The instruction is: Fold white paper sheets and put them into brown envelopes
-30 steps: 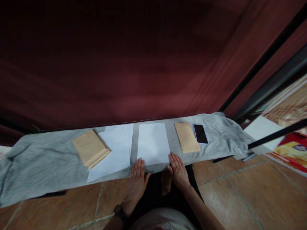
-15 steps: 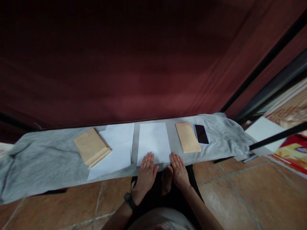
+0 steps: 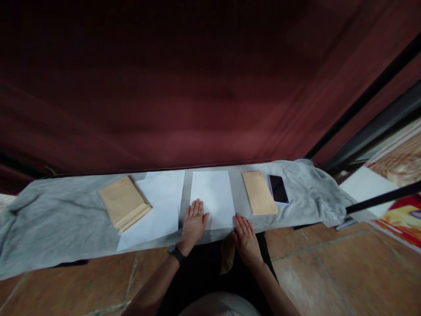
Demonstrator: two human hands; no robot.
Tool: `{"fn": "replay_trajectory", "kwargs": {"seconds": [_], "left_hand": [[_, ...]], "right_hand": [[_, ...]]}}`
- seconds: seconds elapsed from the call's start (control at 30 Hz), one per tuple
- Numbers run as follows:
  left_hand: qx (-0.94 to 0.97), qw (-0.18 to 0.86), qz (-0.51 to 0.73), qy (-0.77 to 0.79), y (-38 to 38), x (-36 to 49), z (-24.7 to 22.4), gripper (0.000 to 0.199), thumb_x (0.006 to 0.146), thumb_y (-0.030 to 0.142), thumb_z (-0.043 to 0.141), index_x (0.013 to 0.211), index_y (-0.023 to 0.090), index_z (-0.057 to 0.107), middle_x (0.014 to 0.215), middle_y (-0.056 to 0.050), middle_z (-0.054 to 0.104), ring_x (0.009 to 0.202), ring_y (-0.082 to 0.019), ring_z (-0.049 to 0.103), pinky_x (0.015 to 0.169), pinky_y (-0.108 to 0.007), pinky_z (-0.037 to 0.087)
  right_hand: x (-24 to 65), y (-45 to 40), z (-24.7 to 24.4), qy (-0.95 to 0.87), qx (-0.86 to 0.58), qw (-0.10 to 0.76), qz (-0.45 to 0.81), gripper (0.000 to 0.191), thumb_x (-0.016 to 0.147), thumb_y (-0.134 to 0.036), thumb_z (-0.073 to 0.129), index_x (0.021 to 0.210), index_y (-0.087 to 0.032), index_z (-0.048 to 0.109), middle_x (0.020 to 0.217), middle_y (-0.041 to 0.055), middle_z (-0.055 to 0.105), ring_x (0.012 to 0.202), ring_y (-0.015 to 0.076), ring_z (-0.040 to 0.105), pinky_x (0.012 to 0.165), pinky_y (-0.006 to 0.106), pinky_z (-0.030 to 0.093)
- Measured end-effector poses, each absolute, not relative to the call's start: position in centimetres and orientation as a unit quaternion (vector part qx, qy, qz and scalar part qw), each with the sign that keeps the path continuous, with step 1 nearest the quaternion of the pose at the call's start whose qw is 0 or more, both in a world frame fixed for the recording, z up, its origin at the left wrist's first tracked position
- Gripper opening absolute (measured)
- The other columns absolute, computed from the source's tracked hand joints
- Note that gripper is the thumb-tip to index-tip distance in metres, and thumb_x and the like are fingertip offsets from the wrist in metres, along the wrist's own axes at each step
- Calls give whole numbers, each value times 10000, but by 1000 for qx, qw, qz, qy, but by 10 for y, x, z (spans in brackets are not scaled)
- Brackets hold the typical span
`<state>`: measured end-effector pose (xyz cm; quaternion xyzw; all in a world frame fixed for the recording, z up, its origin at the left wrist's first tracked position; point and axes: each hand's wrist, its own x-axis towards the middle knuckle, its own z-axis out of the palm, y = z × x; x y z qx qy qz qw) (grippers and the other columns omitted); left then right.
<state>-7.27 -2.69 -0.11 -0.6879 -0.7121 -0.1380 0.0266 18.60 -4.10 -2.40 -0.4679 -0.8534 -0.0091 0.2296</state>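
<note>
A white sheet of paper [image 3: 213, 193] lies flat on the grey cloth in front of me. My left hand [image 3: 194, 223] rests palm down on the sheet's near left corner, fingers stretched out and thumb apart. My right hand [image 3: 245, 235] lies flat at the near right corner, its fingertips by the sheet's edge. To the right lie brown envelopes [image 3: 259, 193], with a dark-screened phone [image 3: 278, 189] beside them. Left of the sheet are more white papers [image 3: 161, 202], and a stack of brown envelopes [image 3: 125, 202] partly covers them.
The grey cloth [image 3: 66, 219] covers a long narrow surface set against a dark red panel [image 3: 197, 109]. Black bars [image 3: 365, 96] slant at the right. A red and yellow printed package [image 3: 404, 215] is at the far right, above the tiled floor [image 3: 305, 267].
My left hand has moved up and left along the sheet's left edge. My right hand stays near the near right corner. The view has shifted slightly.
</note>
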Motion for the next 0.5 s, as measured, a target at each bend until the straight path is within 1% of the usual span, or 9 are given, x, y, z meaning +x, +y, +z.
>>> {"fn": "replay_trajectory", "kwargs": {"seconds": [0.1, 0.17, 0.23, 0.3, 0.37, 0.43, 0.5], "left_hand": [[-654, 11, -158, -739, -32, -79, 0, 558, 969, 381, 453, 1423, 59, 492, 1523, -226, 436, 1427, -339, 403, 1150, -489, 360], [-630, -7, -173, -757, -34, -81, 4, 557, 959, 359, 473, 1430, 61, 481, 1519, -236, 438, 1387, -345, 453, 1123, -483, 390], [-603, -39, -188, -774, -33, -84, 14, 557, 949, 353, 497, 1431, 75, 480, 1471, -233, 496, 1313, -338, 525, 1102, -477, 407], [-565, -91, -206, -794, -27, -87, 26, 561, 933, 374, 533, 1419, 96, 494, 1325, -200, 616, 1204, -312, 600, 1087, -464, 418], [-515, -162, -238, -807, -20, -92, 36, 568, 906, 389, 577, 1401, 119, 508, 1130, -137, 693, 1070, -272, 653, 1040, -427, 455], [-445, -241, -297, -810, -14, -95, 42, 567, 857, 363, 631, 1369, 141, 531, 990, -80, 704, 955, -241, 670, 955, -388, 500], [-387, -297, -354, -798, -14, -95, 44, 551, 813, 312, 656, 1333, 157, 558, 914, -46, 698, 882, -220, 667, 874, -360, 522]], "right_hand": [[190, -36, -22, -862, -452, 227, 9, 590, 1006, -214, 389, 1576, -171, 246, 1545, 120, 446, 1428, 263, 405, 1154, 480, 374], [191, -33, -20, -867, -444, 225, 24, 604, 986, -193, 395, 1572, -172, 253, 1545, 122, 445, 1429, 262, 403, 1153, 488, 379], [191, -29, -17, -869, -440, 222, 39, 612, 966, -178, 406, 1563, -174, 275, 1540, 125, 450, 1426, 263, 406, 1154, 499, 378], [189, -26, -15, -870, -439, 220, 53, 613, 946, -160, 418, 1549, -176, 311, 1527, 129, 465, 1420, 267, 413, 1158, 509, 373], [188, -25, -13, -870, -438, 219, 65, 608, 930, -143, 427, 1532, -180, 347, 1515, 134, 478, 1413, 271, 421, 1160, 519, 370], [187, -24, -12, -869, -435, 223, 76, 604, 921, -133, 433, 1519, -181, 370, 1510, 139, 481, 1408, 275, 426, 1160, 530, 370], [187, -25, -10, -868, -432, 230, 88, 604, 914, -126, 441, 1513, -181, 382, 1511, 144, 477, 1405, 279, 430, 1161, 540, 370]]}}
